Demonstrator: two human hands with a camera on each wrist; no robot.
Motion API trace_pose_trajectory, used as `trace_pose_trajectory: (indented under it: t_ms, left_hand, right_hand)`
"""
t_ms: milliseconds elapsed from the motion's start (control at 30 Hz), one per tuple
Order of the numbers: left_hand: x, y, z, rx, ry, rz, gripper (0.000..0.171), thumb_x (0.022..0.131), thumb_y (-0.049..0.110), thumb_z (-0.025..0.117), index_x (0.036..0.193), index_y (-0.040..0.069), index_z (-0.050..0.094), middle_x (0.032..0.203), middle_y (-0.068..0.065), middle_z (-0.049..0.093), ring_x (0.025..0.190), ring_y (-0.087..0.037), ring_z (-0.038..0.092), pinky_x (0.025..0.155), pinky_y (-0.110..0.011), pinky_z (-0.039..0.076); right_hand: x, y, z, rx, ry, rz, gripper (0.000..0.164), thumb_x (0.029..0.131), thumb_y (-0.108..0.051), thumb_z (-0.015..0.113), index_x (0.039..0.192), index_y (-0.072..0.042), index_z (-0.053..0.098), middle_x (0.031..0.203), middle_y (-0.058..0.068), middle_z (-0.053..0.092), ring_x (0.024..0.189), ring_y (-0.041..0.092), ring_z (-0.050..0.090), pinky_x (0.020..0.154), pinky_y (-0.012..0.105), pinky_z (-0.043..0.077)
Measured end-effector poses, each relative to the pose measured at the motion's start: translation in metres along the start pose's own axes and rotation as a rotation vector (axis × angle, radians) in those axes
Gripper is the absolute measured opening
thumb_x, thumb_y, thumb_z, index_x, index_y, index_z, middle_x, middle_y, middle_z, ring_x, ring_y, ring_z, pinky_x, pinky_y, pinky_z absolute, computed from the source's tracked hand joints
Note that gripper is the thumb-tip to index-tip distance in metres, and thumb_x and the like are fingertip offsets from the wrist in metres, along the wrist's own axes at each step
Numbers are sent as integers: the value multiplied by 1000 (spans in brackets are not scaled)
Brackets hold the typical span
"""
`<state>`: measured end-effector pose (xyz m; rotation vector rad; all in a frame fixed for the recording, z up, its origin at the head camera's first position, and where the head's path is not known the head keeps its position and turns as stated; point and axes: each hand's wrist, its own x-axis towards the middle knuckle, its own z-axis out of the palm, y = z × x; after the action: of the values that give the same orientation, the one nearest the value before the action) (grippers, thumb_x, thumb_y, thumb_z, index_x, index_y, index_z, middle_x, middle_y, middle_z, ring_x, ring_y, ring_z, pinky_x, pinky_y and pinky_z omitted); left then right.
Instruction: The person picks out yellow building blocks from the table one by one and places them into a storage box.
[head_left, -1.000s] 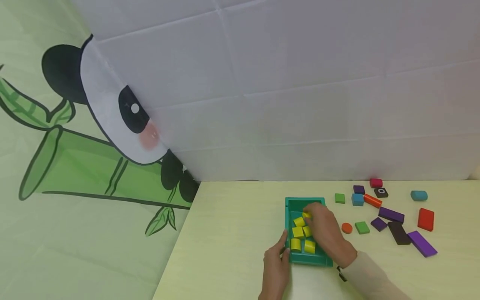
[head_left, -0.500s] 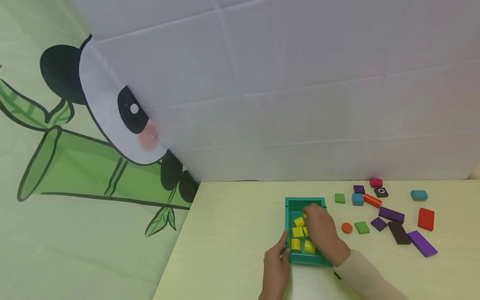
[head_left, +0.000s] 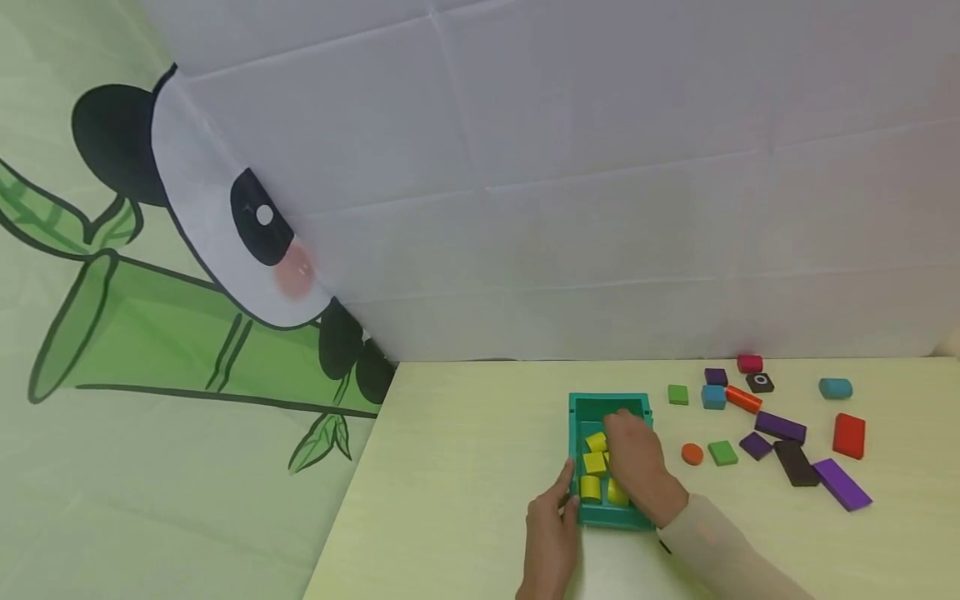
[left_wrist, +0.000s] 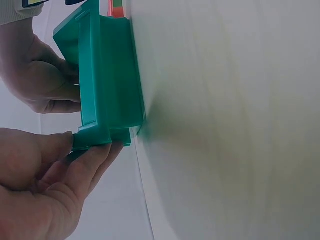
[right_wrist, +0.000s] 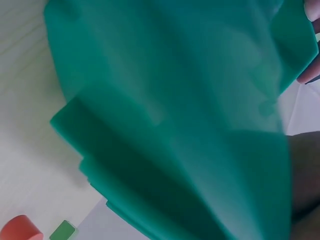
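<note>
A green plastic bin (head_left: 614, 519) stands on the table with several yellow blocks (head_left: 594, 463) inside, some of them cylinders. My left hand (head_left: 551, 533) grips its left side; in the left wrist view the thumb lies at the rim and the fingers (left_wrist: 89, 170) against the outer wall. Over the right wall my right hand (head_left: 636, 462) reaches down into the bin, fingers bent. Its fingertips are hidden, so whether they pinch a yellow block cannot be seen. The bin's outer wall (right_wrist: 175, 100) fills most of the right wrist view.
Right of the bin lie several loose blocks, among them an orange disc (head_left: 692, 454), a green square (head_left: 723, 453), a blue cube (head_left: 713, 397), a black block (head_left: 797, 463) and a red block (head_left: 849, 436). A pale wall sheet (head_left: 600, 250) rises behind the table.
My right hand has shifted slightly left and deeper over the bin, covering the yellow block that showed at its fingertips. My left hand stays on the bin.
</note>
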<state>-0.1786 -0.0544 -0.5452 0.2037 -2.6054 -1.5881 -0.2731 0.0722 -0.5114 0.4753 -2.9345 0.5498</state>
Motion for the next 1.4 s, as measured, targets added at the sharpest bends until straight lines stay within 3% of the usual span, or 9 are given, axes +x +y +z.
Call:
trace_pose_trajectory:
  t_ms: [367,733,1000,1400]
  left_hand:
    - [0,-1,-1,21,6,-4,53,88,3,57,132,28,44,129,8,45,111,-7,43,93,-36,44]
    - [1,-1,0,2,5,22,52,87,0,57,132,23,44,130,7,44,112,-8,42,92,-36,44]
    - [1,-1,-1,-1,-1,20,52,88,1,56,133,24,43,131,4,45,113,-9,42,93,-36,43]
    - [0,-3,0,10,4,20,51,88,2,56,133,23,44,131,1,46,113,-11,43,92,-38,44]
  right_hand:
    - [0,0,6,-37,-80,-8,17,75,0,70,88,0,59,75,9,51,61,18,46,61,35,55]
    - [-3,-1,8,-28,-109,-10,14,77,2,68,86,-1,58,72,9,51,58,17,45,56,34,54]
    - [-6,-2,9,-34,-96,-31,13,77,3,67,85,-1,57,71,9,50,58,18,45,55,34,53]
    - [-3,0,15,-29,-151,-6,8,82,0,62,86,-2,55,72,8,49,60,18,45,56,34,52]
